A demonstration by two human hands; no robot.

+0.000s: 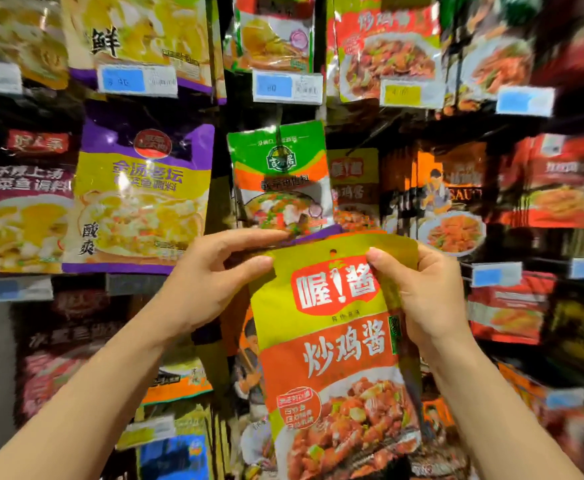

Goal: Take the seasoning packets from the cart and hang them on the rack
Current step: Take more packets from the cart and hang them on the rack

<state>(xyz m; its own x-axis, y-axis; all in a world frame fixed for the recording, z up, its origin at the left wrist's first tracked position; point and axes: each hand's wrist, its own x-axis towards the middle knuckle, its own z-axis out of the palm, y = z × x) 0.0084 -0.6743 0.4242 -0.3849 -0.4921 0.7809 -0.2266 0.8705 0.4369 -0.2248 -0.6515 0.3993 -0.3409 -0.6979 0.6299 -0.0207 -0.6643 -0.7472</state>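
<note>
I hold a yellow-green and orange seasoning packet upright in front of the rack, its hang hole at the top centre. My left hand pinches its upper left corner. My right hand grips its upper right edge, thumb on the front. More packets seem stacked behind it, with a purple edge showing above. Matching packets hang just behind, to the upper right. The cart is out of view.
The rack is packed with hanging packets: a green one straight ahead, a yellow-purple one to the left, red ones to the right. Price tags stick out from the peg ends.
</note>
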